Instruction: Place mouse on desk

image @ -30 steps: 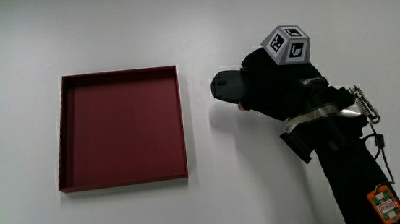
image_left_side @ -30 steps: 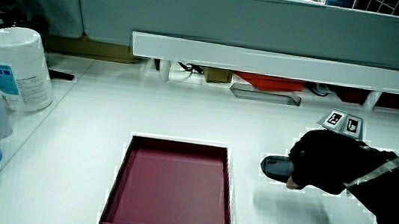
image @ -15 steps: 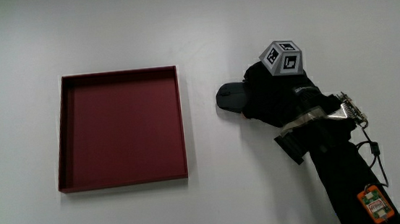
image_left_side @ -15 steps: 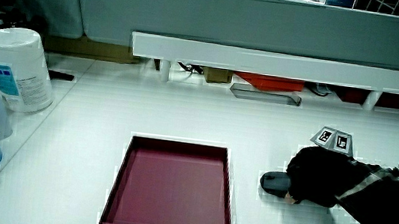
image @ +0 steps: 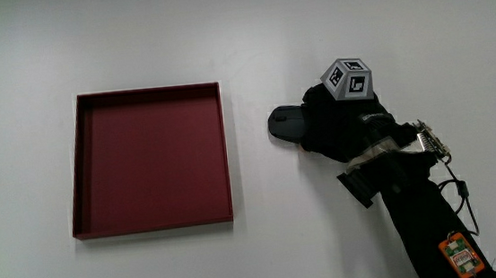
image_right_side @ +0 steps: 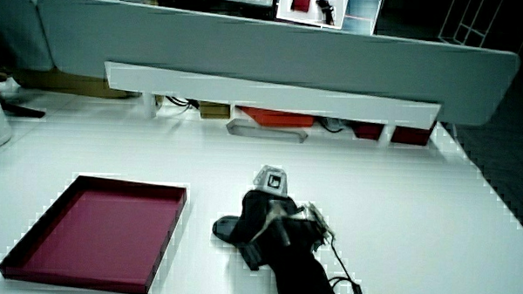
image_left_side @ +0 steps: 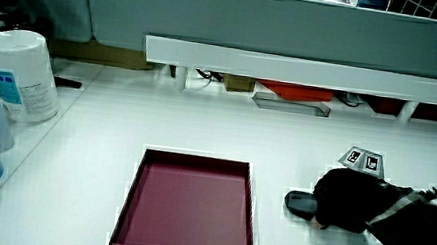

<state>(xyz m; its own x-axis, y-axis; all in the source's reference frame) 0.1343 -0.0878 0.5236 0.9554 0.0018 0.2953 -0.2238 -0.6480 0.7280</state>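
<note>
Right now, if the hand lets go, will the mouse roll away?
Probably not. The mouse looks low and flat, lying on the table under the hand. Its smooth top might be a bit slippery to grip.

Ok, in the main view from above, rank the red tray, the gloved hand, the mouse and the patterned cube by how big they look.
1. red tray, by far the largest
2. hand
3. and 4. patterned cube and mouse: not ranked. The mouse is mostly covered by the hand, and the cube sits nearer the camera.
</note>
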